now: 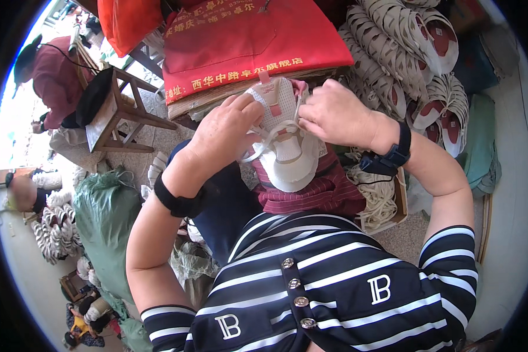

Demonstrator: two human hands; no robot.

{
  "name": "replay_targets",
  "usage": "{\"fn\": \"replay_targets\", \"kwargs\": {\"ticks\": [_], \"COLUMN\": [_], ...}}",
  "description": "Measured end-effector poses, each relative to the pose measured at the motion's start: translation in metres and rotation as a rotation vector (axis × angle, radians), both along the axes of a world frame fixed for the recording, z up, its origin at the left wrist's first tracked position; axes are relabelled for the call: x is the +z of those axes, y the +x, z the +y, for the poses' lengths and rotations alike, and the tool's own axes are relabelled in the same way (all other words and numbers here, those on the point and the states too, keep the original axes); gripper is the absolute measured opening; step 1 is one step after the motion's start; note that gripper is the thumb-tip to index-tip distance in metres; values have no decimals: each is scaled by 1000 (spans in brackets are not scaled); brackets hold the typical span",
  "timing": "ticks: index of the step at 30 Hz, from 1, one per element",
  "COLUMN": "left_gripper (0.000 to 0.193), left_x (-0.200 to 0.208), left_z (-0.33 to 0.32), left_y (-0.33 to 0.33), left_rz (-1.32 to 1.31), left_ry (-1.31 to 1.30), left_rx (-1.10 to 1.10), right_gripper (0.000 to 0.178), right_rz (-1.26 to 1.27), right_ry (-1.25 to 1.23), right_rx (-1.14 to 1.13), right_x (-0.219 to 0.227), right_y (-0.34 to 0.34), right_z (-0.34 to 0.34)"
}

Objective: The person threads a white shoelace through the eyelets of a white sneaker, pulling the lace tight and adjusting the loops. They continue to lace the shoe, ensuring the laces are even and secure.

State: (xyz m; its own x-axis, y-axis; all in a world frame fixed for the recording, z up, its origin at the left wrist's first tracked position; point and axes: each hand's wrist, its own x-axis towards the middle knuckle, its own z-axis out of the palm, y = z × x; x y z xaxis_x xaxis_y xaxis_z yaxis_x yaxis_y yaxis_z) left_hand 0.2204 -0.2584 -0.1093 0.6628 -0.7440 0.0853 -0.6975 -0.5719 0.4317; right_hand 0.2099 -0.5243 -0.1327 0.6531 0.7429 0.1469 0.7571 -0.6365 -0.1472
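A white and beige sneaker (288, 166) with a mesh tongue and pink lining sits over my lap, its toe pointing toward me. A pale shoelace (268, 141) crosses its front and loops loosely at the left side. My left hand (229, 126) has its fingers curled on the left edge of the sneaker's upper, beside the lace. At the right eyelet edge my right hand (338, 114) is closed in a pinch by the lace; its fingertips are partly hidden. Dark red striped cloth (311, 196) lies under the sneaker.
A red cloth (246, 44) covers the bench ahead. Stacked sneakers (393, 44) stand far right; a box (400, 199) of pale laces sits near my right forearm. At left are a green plastic bag (102, 220), a wooden stool (120, 114) and a person in dark red (56, 76).
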Motion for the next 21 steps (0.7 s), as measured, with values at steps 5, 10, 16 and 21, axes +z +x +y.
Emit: {"fn": "replay_targets", "kwargs": {"ticks": [5, 10, 16, 21], "left_gripper": [22, 18, 18, 20], "left_x": [-10, -24, -47, -35], "left_z": [1, 0, -5, -37], "left_y": [1, 7, -5, -15], "left_rz": [24, 18, 203, 585], "left_ry": [-48, -62, -290, -707], "left_rx": [20, 51, 341, 613], "right_gripper": [36, 34, 22, 15], "right_rz": [-35, 304, 214, 366], "right_ry": [146, -8, 173, 288], "right_rx": [110, 158, 164, 62], "right_x": [20, 17, -3, -5], "right_y": [11, 38, 35, 29], "right_z": [1, -2, -5, -8]}}
